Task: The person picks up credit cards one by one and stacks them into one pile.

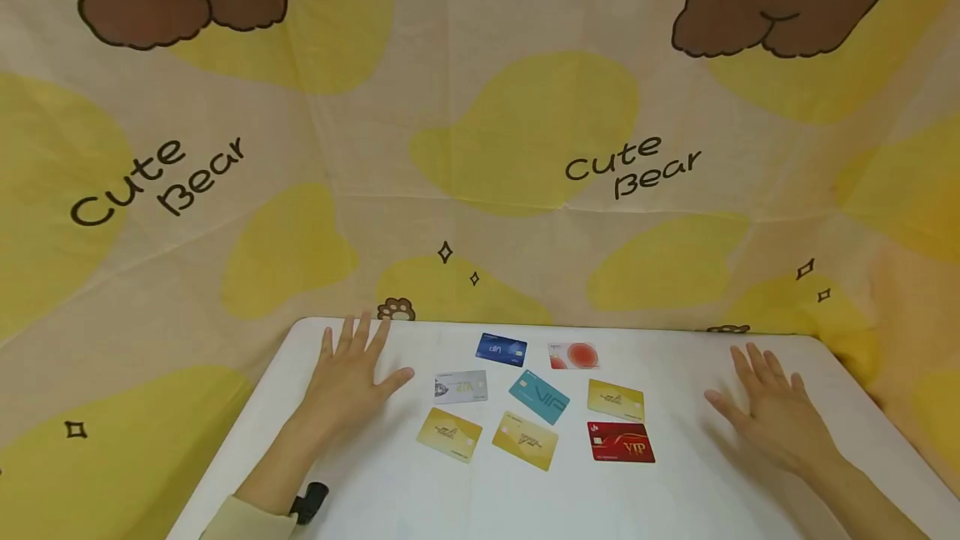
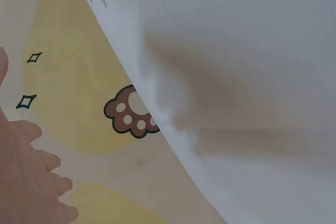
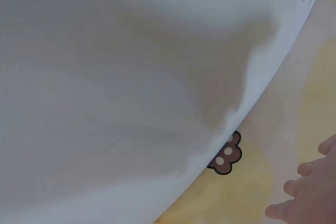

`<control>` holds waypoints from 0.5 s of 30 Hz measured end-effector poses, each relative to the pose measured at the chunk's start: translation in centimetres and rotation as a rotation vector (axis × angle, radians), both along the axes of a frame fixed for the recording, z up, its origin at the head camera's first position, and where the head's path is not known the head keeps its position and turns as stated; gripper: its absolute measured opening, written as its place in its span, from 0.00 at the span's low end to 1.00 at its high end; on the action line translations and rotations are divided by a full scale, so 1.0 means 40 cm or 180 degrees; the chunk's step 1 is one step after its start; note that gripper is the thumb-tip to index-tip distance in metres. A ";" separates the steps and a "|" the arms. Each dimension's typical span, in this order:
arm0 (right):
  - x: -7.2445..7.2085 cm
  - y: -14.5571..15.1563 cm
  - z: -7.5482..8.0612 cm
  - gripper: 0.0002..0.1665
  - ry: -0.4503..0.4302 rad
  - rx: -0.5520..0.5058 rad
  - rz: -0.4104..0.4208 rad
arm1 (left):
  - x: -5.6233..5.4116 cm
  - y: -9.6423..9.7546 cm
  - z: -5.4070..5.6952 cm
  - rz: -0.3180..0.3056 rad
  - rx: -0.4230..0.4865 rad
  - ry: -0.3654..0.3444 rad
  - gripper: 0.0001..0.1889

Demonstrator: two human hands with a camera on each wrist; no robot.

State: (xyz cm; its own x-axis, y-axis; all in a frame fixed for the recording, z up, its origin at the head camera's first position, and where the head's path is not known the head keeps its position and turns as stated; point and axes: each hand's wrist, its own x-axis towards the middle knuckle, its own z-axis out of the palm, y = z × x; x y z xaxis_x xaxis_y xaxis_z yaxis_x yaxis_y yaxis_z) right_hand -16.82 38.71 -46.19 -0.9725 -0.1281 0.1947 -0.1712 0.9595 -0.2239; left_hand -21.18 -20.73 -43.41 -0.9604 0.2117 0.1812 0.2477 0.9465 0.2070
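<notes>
Left hand [image 1: 347,390] and right hand [image 1: 780,419] are empty, fingers spread, either side of the cards [image 1: 538,397] on the white table [image 1: 525,507] — imo go for an edge, flat ones probably slide.

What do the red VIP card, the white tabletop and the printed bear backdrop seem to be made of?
Red rectangular VIP card: probably smooth plastic, given its flat shape, crisp edges and rounded corners.
White rounded-corner tabletop: smooth, fairly matte, perhaps laminate or painted board; its core is hidden.
Yellow-and-beige printed backdrop: likely thin matte fabric, since creases show.
</notes>
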 end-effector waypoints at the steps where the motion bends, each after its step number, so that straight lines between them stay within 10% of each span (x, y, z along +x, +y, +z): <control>1: 0.001 -0.004 0.002 0.53 0.0009 -0.0005 0.0005 | 0.000 0.003 0.001 -0.0003 0.0005 0.0005 0.49; 15: 0.009 -0.065 0.029 0.53 0.0209 -0.0153 0.0113 | 0.016 0.042 0.017 -0.0106 -0.0012 0.0087 0.50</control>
